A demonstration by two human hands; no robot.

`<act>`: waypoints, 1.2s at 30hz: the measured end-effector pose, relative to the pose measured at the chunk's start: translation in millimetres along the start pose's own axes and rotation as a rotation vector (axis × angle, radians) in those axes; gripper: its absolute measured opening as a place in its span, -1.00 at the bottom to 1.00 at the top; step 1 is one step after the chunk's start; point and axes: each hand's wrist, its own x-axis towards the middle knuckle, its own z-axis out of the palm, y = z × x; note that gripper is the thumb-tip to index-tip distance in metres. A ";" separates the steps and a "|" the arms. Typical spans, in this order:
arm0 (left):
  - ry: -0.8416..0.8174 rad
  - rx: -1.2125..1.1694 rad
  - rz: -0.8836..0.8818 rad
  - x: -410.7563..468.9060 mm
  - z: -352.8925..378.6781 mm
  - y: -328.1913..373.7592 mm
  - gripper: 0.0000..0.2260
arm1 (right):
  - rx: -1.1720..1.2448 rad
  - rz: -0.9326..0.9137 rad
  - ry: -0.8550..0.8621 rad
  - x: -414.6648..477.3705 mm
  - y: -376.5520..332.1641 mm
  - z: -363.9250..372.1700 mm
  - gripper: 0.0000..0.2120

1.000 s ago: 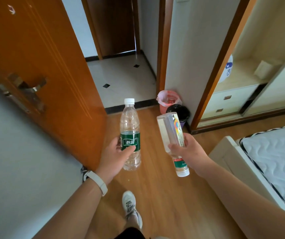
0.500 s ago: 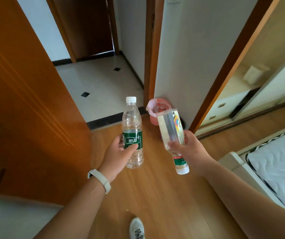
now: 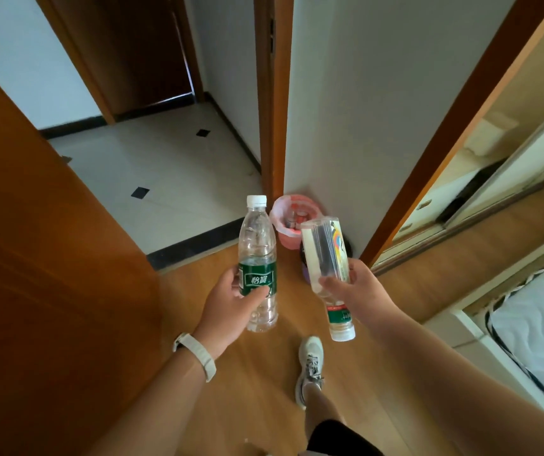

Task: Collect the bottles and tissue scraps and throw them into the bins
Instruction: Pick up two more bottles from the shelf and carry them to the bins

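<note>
My left hand (image 3: 231, 301) grips a clear round water bottle (image 3: 257, 255) with a green label and white cap, held upright. My right hand (image 3: 352, 291) holds a clear square bottle (image 3: 324, 255) with a colourful label, turned cap-down. Ahead on the wooden floor, against the white wall corner, stands a pink bin (image 3: 292, 222) lined with a pale bag and holding some items. A dark bin (image 3: 346, 243) sits beside it, mostly hidden behind the square bottle. Both bottles hang short of the bins.
An open orange-brown door (image 3: 50, 258) fills the left side. A tiled hallway (image 3: 152, 172) lies beyond the threshold. At right are a wardrobe with sliding doors (image 3: 481, 179) and a bed corner with mattress (image 3: 540, 330). My shoe (image 3: 310, 366) steps on the wooden floor.
I have walked closer to the bins; they appear larger and nearer, and the pink bin's inside now shows. Both hands keep holding their bottles the same way.
</note>
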 end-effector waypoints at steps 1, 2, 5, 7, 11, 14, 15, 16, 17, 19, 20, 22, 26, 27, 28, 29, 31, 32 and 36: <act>0.001 0.012 0.001 14.8 -0.2 3.6 -0.64 | 0.009 0.002 -0.005 16.5 -2.6 -0.4 -0.49; 0.006 0.017 -0.003 30.1 -0.4 7.4 -0.63 | 0.018 0.004 -0.015 34.1 -5.2 -0.7 -0.47; 0.014 0.003 -0.038 76.6 0.7 16.9 -0.61 | 0.034 0.035 -0.069 88.1 -15.6 -2.7 -0.46; -0.001 -0.010 -0.061 106.8 1.8 26.4 -0.59 | 0.025 0.060 -0.099 120.8 -27.7 -6.5 -0.47; 0.008 0.015 -0.062 165.7 13.9 58.1 -0.63 | 0.024 0.052 -0.122 182.2 -56.8 -25.7 -0.47; 0.025 0.032 -0.046 209.5 26.8 77.5 -0.63 | 0.002 0.027 -0.126 225.3 -79.4 -46.5 -0.48; 0.022 0.033 -0.038 222.1 30.5 82.5 -0.61 | -0.009 0.021 -0.121 238.2 -84.0 -52.6 -0.47; 0.014 0.040 -0.035 232.7 34.1 87.0 -0.59 | -0.012 0.024 -0.114 249.1 -86.6 -58.5 -0.46; 0.003 0.050 -0.037 240.9 38.0 90.9 -0.57 | -0.006 0.033 -0.106 257.8 -88.4 -63.3 -0.45; -0.018 0.074 -0.038 255.0 43.2 98.8 -0.57 | 0.009 0.043 -0.090 271.1 -90.6 -69.9 -0.44; -0.026 0.088 -0.036 263.6 43.9 103.0 -0.58 | 0.012 0.044 -0.088 276.7 -93.1 -72.5 -0.44; -0.023 0.115 -0.029 285.9 41.9 111.4 -0.59 | 0.027 0.043 -0.090 290.7 -99.8 -76.8 -0.45; -0.037 0.108 -0.046 331.4 37.7 108.3 -0.54 | 0.080 0.095 -0.055 322.2 -104.9 -78.1 -0.49; -0.048 0.114 -0.054 341.6 36.8 106.4 -0.51 | 0.082 0.105 -0.047 330.4 -105.3 -75.6 -0.51; -0.064 0.124 -0.063 353.2 34.9 105.8 -0.48 | 0.078 0.113 -0.044 337.4 -109.4 -73.0 -0.54; -0.081 0.135 -0.070 366.4 31.9 105.6 -0.47 | 0.078 0.124 -0.045 346.7 -113.8 -70.3 -0.56; -0.105 0.147 -0.068 401.0 23.9 104.3 -0.46 | 0.103 0.129 -0.024 370.7 -123.8 -65.2 -0.58; -0.109 0.146 -0.060 419.5 20.0 103.1 -0.47 | 0.120 0.133 -0.002 383.8 -128.8 -61.7 -0.56; -0.151 0.147 -0.036 488.8 4.5 102.9 -0.59 | 0.186 0.203 0.089 428.5 -151.1 -39.2 -0.53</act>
